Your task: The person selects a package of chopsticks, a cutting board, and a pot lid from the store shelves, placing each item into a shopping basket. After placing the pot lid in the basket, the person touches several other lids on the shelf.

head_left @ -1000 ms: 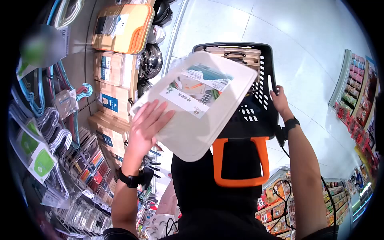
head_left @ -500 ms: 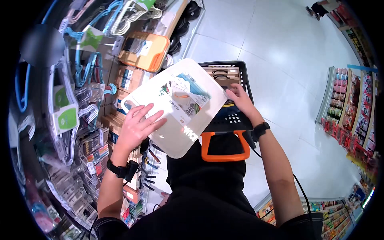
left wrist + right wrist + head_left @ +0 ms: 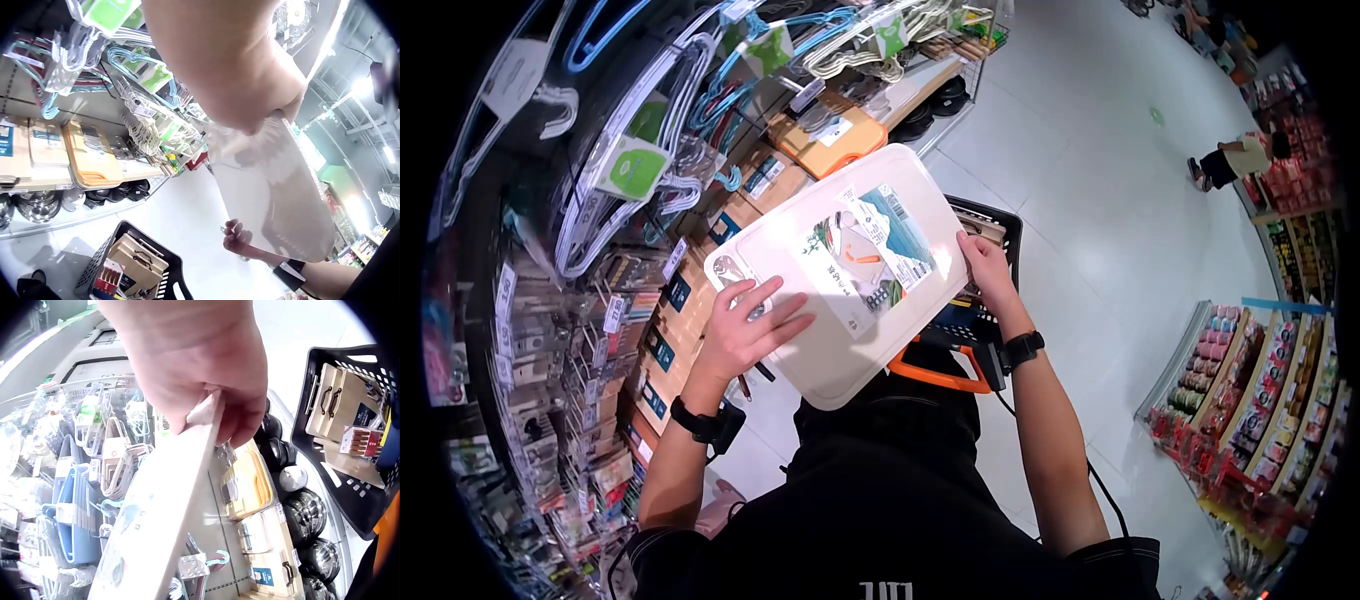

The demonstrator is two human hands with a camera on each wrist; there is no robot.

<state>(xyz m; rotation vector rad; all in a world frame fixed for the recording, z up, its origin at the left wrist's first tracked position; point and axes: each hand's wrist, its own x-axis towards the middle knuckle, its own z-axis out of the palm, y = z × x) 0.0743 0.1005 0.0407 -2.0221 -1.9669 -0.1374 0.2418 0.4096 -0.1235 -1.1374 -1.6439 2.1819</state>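
A pale cutting board with a printed label is held tilted in front of the body. My left hand lies over its left part with fingers spread across the face; in the left wrist view that hand covers the board's end. At the opposite edge, my right hand grips the board, thumb on one side and fingers on the other, as the right wrist view shows on the board's edge. Behind the board, a black basket is partly hidden; wooden boards with dark handles lie in it.
Shelves on the left hold hangers, an orange-edged board and wooden boards. Black pans sit below. Across the tiled floor stand snack racks and a person. The basket has an orange handle.
My right hand has left the basket's rim and now grips the board's right edge. The board has turned slightly, and the head view has swung, bringing the far person further into view.
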